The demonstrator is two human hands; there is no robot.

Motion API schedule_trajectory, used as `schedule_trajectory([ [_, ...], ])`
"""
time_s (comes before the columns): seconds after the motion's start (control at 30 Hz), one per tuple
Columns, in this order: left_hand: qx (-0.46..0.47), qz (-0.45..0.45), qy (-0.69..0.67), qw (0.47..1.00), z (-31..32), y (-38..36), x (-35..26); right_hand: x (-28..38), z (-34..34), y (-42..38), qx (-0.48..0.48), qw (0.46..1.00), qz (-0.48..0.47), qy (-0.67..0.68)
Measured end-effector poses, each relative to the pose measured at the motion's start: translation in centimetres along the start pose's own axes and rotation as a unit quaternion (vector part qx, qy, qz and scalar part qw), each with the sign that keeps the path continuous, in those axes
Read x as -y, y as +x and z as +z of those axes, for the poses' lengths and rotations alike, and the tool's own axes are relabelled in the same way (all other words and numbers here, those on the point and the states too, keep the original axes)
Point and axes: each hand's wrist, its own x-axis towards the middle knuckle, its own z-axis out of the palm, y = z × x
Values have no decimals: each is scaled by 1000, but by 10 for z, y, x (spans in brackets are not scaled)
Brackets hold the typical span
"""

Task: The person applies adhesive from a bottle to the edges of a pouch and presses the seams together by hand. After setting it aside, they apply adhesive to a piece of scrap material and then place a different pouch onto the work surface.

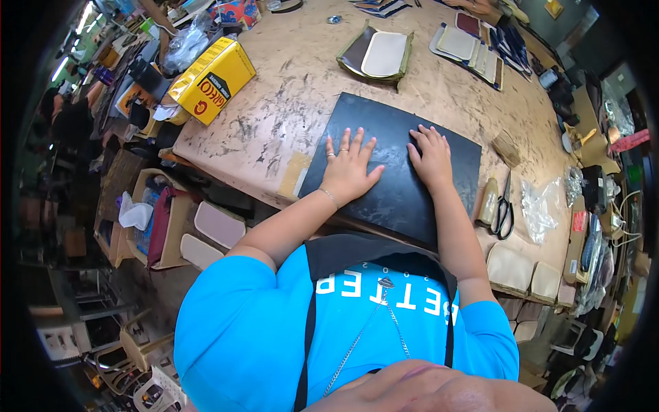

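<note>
A black square board lies on the worktable in front of me, its near edge close to my apron. My left hand rests flat on its left half, fingers spread, with a ring and a bracelet on. On the upper right of the board lies my right hand, palm down, fingers stretched out and slightly apart. Neither hand holds anything. Right of the board are black-handled scissors and a tan-handled tool whose kind I cannot make out.
Beyond the board lies a green-edged stack with a cream panel. More panels sit at the far right, near another person's hand. A yellow can stands at the left edge. Clear plastic and cream pieces lie right.
</note>
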Motion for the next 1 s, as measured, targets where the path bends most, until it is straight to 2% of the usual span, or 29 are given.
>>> schedule_trajectory([
  [0.1,13,2,-6,1000,-2,1,0,0,0,1,-4,1000,-1,3],
  [0.2,-24,11,-14,1000,1,0,1,2,-4,1,-8,1000,2,3],
  [0.3,45,13,-165,985,-18,-1,18,2,-1,3,-12,1000,-4,-1],
  [0.33,-9,6,-278,961,-23,-5,29,0,1,3,-10,1000,-9,-2],
  [0.37,-101,28,-317,943,-21,-12,48,-1,2,4,-9,1000,-14,-1],
  [0.43,-200,8,-276,940,-41,-36,84,-6,5,5,1,1000,-19,-5],
  [0.5,-262,-44,-191,945,-54,-79,130,-6,5,5,0,1000,-27,0],
  [0.57,-260,-152,-83,950,-62,-142,165,-7,5,6,7,1000,-29,4],
  [0.63,-279,-259,-34,924,-43,-221,200,-5,3,7,9,999,-34,6],
  [0.67,-260,-332,7,907,-27,-272,217,-5,4,7,8,999,-40,0],
  [0.73,-217,-490,65,841,2,-359,234,-6,4,10,4,998,-67,4],
  [0.8,-172,-646,99,737,16,-422,233,-6,5,11,7,996,-84,-2],
  [0.9,-135,-798,-39,587,30,-472,240,-10,8,12,15,996,-88,-4],
  [0.93,-120,-806,-90,573,32,-484,245,-13,9,12,24,996,-80,-9],
  [1.0,-183,-802,-151,548,35,-494,255,-12,9,12,31,997,-77,-9],
])
